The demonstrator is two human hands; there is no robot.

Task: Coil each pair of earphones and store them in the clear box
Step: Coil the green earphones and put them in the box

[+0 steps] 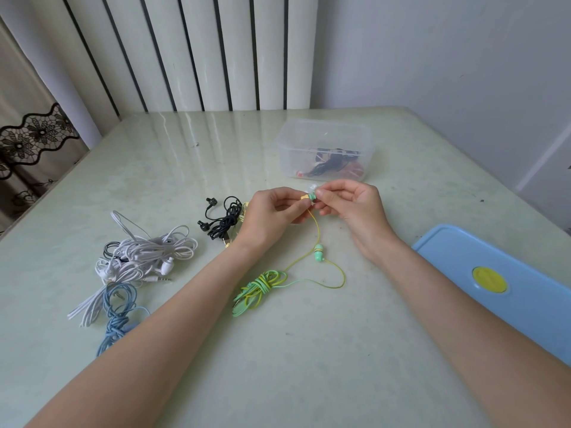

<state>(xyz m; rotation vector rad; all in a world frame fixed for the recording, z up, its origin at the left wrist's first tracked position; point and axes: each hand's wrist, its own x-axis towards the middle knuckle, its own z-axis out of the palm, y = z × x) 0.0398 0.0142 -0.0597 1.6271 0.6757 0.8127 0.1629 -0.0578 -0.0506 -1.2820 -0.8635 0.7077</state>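
Green-and-yellow earphones (262,285); white earphone tangle (145,257); black earphones (224,220); blue earphone cord (119,313); light-blue plastic lid (509,291) with yellow disc (489,279); black floral lace curtain trim (34,134).

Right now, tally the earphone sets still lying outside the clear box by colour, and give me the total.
White earphones: 1
Black earphones: 1
Blue earphones: 1
Green-yellow earphones, one bud pinched by left hand and right hand: 1
Total: 4
A dark cord under the white bundle may be another set; cannot tell.

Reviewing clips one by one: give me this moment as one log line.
left hand: pinching green-yellow earphones earbud | right hand: pinching same earbud | clear box: open, earphones inside | stage: coiling
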